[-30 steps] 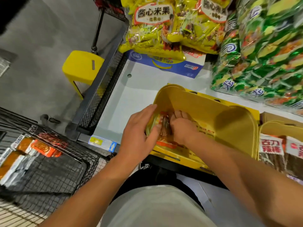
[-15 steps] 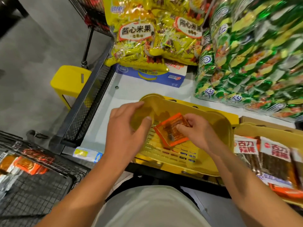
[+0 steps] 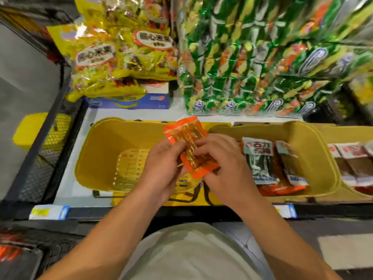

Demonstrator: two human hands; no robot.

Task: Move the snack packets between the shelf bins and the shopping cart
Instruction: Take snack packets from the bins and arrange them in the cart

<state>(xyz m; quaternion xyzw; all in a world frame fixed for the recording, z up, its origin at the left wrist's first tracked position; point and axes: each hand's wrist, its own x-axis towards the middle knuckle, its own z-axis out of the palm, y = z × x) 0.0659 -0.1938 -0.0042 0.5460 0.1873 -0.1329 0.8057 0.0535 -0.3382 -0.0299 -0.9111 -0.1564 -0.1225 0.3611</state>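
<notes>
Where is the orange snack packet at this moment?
In the head view, the orange snack packet is near the centre, held by both the left hand and right hand above the left yellow bin.

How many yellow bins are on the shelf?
3: an empty-looking left bin under the hands, a middle bin holding packets, and a right bin cut off by the edge.

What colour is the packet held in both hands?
Orange, with a clear window, on the snack packet; head view shows it.
</notes>
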